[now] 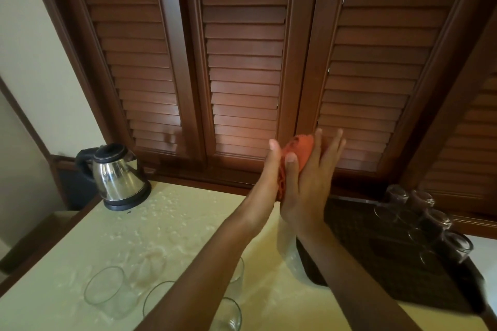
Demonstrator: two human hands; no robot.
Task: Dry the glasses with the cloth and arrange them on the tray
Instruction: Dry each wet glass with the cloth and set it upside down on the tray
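1. Pressing the cloth (297, 154) between both flat hands, left (271, 166) and right (312, 183), fingers straight, bunching it for wiping.
2. Wet glasses (106, 291) wait on the desk (172, 226); dried ones sit upturned on the tray (376, 258).

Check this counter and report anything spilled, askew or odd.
Water droplets and small puddles are scattered over the cream countertop, between the kettle and the upright glasses at the near edge. Nothing else stands out; the glasses on the tray stand upside down.
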